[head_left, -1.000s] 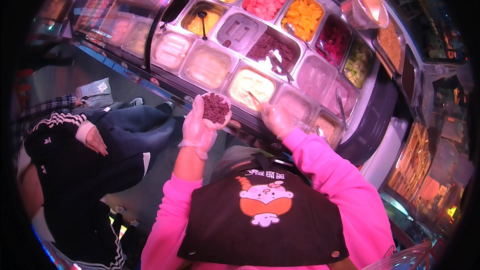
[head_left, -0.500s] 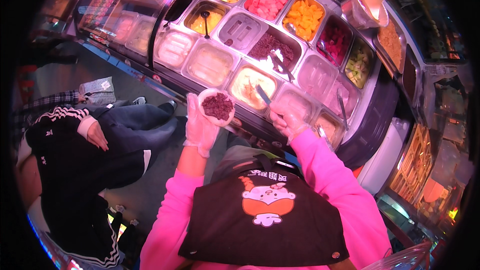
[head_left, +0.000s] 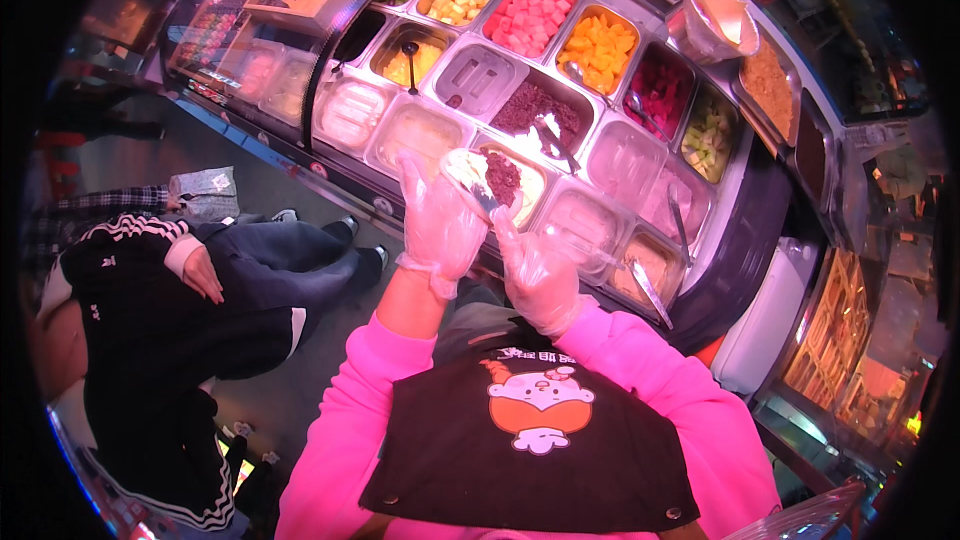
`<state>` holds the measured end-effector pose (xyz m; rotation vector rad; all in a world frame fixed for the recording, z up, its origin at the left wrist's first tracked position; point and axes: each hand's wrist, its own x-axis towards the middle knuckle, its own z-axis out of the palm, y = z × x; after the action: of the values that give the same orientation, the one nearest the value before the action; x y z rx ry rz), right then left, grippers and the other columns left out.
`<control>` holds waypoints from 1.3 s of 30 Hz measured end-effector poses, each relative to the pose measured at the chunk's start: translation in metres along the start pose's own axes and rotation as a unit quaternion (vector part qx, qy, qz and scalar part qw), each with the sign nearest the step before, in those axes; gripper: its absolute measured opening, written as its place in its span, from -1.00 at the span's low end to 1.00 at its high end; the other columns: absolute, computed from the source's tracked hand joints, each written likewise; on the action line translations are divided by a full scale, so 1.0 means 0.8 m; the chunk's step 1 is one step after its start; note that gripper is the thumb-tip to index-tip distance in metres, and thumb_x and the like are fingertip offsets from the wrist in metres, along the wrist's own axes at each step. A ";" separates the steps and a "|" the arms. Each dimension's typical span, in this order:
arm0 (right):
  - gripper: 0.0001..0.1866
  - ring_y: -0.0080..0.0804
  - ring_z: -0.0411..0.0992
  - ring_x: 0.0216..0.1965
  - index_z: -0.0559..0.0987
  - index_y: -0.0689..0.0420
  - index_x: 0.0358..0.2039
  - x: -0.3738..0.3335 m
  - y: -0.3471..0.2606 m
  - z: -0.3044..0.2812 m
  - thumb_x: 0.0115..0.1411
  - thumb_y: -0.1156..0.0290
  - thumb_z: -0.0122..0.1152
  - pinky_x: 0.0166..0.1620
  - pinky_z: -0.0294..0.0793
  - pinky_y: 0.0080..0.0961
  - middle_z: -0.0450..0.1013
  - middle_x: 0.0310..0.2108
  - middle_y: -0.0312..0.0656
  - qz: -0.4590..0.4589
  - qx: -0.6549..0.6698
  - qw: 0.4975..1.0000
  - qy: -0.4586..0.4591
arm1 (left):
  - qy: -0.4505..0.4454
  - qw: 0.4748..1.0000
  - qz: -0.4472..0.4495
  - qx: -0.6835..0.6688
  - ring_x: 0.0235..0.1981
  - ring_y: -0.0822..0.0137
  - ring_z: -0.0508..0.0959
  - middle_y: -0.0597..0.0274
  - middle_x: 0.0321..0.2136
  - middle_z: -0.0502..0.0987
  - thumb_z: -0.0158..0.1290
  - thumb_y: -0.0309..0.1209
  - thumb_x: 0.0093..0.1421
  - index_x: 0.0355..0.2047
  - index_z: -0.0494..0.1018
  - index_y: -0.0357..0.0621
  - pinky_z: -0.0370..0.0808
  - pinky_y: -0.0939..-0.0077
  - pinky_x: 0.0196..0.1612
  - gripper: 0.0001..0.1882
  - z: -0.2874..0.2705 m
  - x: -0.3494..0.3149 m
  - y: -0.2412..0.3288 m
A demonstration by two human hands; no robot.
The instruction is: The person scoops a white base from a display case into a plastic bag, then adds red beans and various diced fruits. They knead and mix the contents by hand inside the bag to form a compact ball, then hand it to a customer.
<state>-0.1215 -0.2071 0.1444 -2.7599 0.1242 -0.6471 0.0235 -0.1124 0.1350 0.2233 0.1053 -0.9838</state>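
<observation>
Wearing a clear plastic glove, my left hand (head_left: 440, 225) holds up a round white wrapper (head_left: 462, 166) topped with a dark purple-red grainy filling (head_left: 501, 177). White cream now shows beside the filling. My gloved right hand (head_left: 540, 275) is closed around the spreading knife (head_left: 485, 200), whose blade is at the wrapper and partly hidden. Both hands are close together over the near edge of the counter. Behind the wrapper, a metal pan of pale cream (head_left: 537, 183) is partly covered by it.
Pans of pink cubes (head_left: 528, 15), orange fruit pieces (head_left: 597, 48) and dark grainy filling (head_left: 535, 110) fill the counter. Lidded pans (head_left: 418, 137) line its near side. A tongs-like utensil (head_left: 650, 290) sticks out at the right. A person in black (head_left: 170, 310) is at the left.
My left hand has brought the wrapper right, over the cream pan. My right hand has moved the spreading knife from that pan to the wrapper, where white cream now shows.
</observation>
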 end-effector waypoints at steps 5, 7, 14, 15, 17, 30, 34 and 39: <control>-0.32 -0.17 0.53 -0.43 0.47 0.21 0.28 -0.021 0.022 -0.040 0.07 0.68 0.14 -0.32 0.55 -0.29 0.51 -0.41 -0.12 -0.027 0.039 0.996 -0.077 | 0.078 0.994 0.073 0.031 0.35 -0.10 0.30 -0.06 0.37 0.27 -0.19 0.49 0.27 0.45 0.10 -0.21 0.19 -0.20 0.42 0.09 0.018 -0.001 0.014; -0.35 -0.20 0.47 -0.53 0.46 0.28 0.28 -0.019 0.045 -0.060 0.11 0.60 0.21 -0.36 0.53 -0.27 0.43 -0.52 -0.14 -0.097 0.071 0.992 -0.028 | 0.036 0.996 0.083 0.012 0.35 -0.06 0.31 0.00 0.38 0.28 -0.23 0.49 0.29 0.46 0.11 -0.17 0.19 -0.18 0.42 0.07 0.018 -0.005 0.023; -0.68 -0.57 0.43 -0.56 0.63 0.32 0.07 0.004 0.068 -0.108 0.37 0.44 0.22 -0.40 0.41 -0.55 0.53 -0.54 -0.31 0.279 0.507 0.792 -0.195 | 0.009 0.993 -0.011 0.114 0.30 -0.03 0.39 -0.09 0.30 0.35 -0.29 0.48 0.32 0.40 0.17 -0.29 0.34 -0.02 0.36 0.06 0.025 -0.034 0.001; -0.63 -0.72 0.36 -0.57 0.62 0.33 0.11 0.009 0.066 -0.104 0.36 0.40 0.23 -0.44 0.30 -0.68 0.48 -0.58 -0.42 0.305 0.539 0.760 -0.194 | 0.012 0.996 -0.011 0.085 0.27 -0.03 0.42 -0.08 0.29 0.36 -0.29 0.47 0.33 0.39 0.17 -0.30 0.33 0.01 0.37 0.05 0.027 -0.036 -0.008; -0.66 -0.71 0.36 -0.57 0.64 0.35 0.05 0.015 0.068 -0.100 0.35 0.40 0.23 -0.45 0.28 -0.70 0.48 -0.59 -0.40 0.343 0.558 0.730 -0.195 | 0.038 0.992 0.012 0.119 0.26 0.02 0.44 -0.03 0.27 0.40 -0.32 0.43 0.36 0.37 0.22 -0.27 0.36 0.02 0.34 0.00 0.031 -0.040 -0.021; -0.76 -0.68 0.21 -0.74 0.64 0.28 -0.22 0.008 0.067 -0.105 0.34 0.33 0.25 -0.65 0.02 -0.67 0.44 -0.65 -0.28 0.514 0.582 0.610 -0.161 | 0.073 0.993 0.042 0.087 0.32 -0.12 0.37 -0.14 0.32 0.34 -0.18 0.42 0.33 0.38 0.18 -0.29 0.32 -0.18 0.35 0.01 -0.012 -0.021 0.012; -0.80 -0.70 0.13 -0.75 0.61 0.12 -0.38 0.029 0.039 -0.073 0.35 0.30 0.23 -0.65 -0.03 -0.66 0.42 -0.68 -0.33 0.515 0.600 0.577 -0.204 | 0.069 0.996 0.011 0.056 0.31 -0.14 0.37 -0.14 0.32 0.33 -0.19 0.41 0.34 0.40 0.17 -0.26 0.34 -0.21 0.33 0.00 -0.024 -0.006 0.026; -0.79 -0.70 0.17 -0.74 0.67 0.17 -0.26 0.023 0.048 -0.041 0.31 0.28 0.26 -0.65 -0.03 -0.67 0.42 -0.69 -0.34 0.567 0.579 0.552 -0.196 | 0.075 0.994 0.068 0.046 0.27 -0.22 0.39 -0.17 0.29 0.36 -0.01 0.37 0.26 0.37 0.21 -0.20 0.32 -0.32 0.32 -0.03 -0.041 0.014 0.092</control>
<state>-0.1199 -0.2552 0.1680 -1.0012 0.8858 0.2699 0.0910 -0.0746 0.1114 0.3838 0.1794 -0.8368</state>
